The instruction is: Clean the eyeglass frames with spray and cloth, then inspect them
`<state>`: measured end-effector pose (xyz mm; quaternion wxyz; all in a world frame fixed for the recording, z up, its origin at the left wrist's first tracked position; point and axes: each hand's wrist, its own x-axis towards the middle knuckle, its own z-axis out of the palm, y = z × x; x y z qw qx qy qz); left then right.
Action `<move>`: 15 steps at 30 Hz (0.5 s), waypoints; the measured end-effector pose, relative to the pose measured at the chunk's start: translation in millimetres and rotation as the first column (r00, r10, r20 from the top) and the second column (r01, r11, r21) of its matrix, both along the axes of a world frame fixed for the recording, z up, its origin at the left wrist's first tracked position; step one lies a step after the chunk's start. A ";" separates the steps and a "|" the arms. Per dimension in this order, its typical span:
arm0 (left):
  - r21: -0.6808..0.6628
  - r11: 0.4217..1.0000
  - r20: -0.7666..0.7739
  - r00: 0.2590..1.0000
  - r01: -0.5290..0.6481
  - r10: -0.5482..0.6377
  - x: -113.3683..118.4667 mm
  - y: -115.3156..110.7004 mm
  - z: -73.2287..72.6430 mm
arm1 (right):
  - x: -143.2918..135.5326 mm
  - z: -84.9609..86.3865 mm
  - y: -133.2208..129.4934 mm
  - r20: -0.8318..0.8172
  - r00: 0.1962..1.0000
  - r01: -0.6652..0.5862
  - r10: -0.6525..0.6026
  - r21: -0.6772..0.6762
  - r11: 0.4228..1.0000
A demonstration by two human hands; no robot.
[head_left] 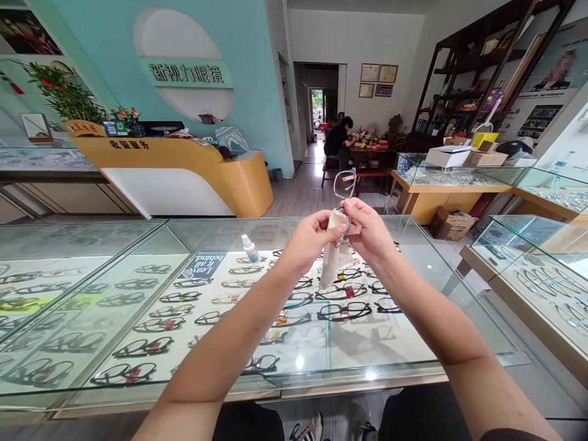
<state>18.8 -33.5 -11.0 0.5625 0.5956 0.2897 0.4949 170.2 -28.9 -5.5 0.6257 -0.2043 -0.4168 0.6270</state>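
Observation:
Above the glass display case, my two hands meet around a pair of eyeglasses (344, 185) held upright, one clear lens rim sticking up past the fingers. My left hand (316, 236) pinches a cream-coloured cloth (329, 269) against the glasses, and the cloth's end hangs down below. My right hand (366, 225) grips the glasses' frame near its middle, fingers closed. A small tag shows on the upper lens; the lower part of the glasses is mostly hidden by cloth and fingers. On the glass top, left of my hands, stands a white spray bottle (250, 250).
Rows of eyeglass frames (144, 346) lie inside the glass display case (174, 383) under my arms. Further cases (542, 245) stand at right. Beyond are a wooden counter (193, 160), a cardboard box (452, 223) on the floor, and a person (337, 144) seated at a table.

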 end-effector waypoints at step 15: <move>0.197 0.944 0.041 0.965 -0.263 0.260 11.8 -6.9 -0.4 | -15.9 -0.8 -12.9 -0.006 0.998 0.071 -0.070 0.027 0.997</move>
